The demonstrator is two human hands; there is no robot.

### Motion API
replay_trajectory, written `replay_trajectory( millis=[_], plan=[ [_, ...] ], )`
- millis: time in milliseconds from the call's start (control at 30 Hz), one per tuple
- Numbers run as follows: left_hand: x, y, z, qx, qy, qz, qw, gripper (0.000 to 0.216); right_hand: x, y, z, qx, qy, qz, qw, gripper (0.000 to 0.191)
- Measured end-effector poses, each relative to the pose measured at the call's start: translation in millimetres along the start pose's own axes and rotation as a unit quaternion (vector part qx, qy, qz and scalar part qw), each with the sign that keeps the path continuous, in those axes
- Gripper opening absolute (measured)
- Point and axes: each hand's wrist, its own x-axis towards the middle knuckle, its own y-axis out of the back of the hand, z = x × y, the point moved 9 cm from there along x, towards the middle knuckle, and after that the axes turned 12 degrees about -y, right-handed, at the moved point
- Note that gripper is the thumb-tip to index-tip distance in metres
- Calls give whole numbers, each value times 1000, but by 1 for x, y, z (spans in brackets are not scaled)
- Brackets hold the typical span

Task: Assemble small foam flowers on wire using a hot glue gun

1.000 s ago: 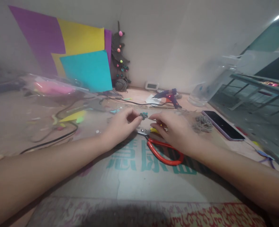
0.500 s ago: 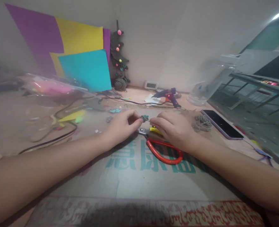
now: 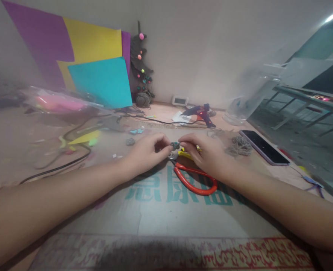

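Observation:
Between the fingertips of both hands is a small piece of grey cord with some teal on it [image 3: 175, 145]. My left hand [image 3: 152, 150] pinches its left side with thumb and forefinger. On the other side, my right hand [image 3: 204, 152] has thumb and fingers closed on its right edge. Red-handled scissors [image 3: 196, 184] lie just below, partly hidden by my right hand. A yellow-handled tool [image 3: 185, 154] shows behind the right fingers. To the left of my left hand lies a small grey cord coil [image 3: 130, 141], near some light-blue bits [image 3: 136, 131].
A bundle of grey cord [image 3: 241, 146] and a phone [image 3: 264, 147] lie to the right. Behind are a glue gun [image 3: 201, 113] with a red light, its black cable, a small white display [image 3: 180, 100] and coloured sheets [image 3: 101, 84]. Printed cardboard [image 3: 155, 218] covers the work surface.
My right fingers have come in closer and now touch the small cord piece. The piece has shifted slightly right and down. The scissors stay where they were.

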Motion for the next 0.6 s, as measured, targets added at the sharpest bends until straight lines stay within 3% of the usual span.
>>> replay_trajectory(
  millis=[133, 300, 433, 600],
  plan=[
    [0, -1, -1, -14, 7, -3, 1000, 16, 1, -6, 12, 128, -104, -36, 986, 12],
    [1, 0, 1, -36, 6, 1, 999, 16, -1, -24, 23, 305, -213, -96, 923, 18],
    [0, 2, 1, -58, 10, 15, 998, 18, -2, -32, 30, 369, -252, -111, 888, 25],
    [-3, 1, 0, -98, 22, 23, 995, 19, -3, -33, 30, 374, -261, -113, 883, 25]
  ],
)
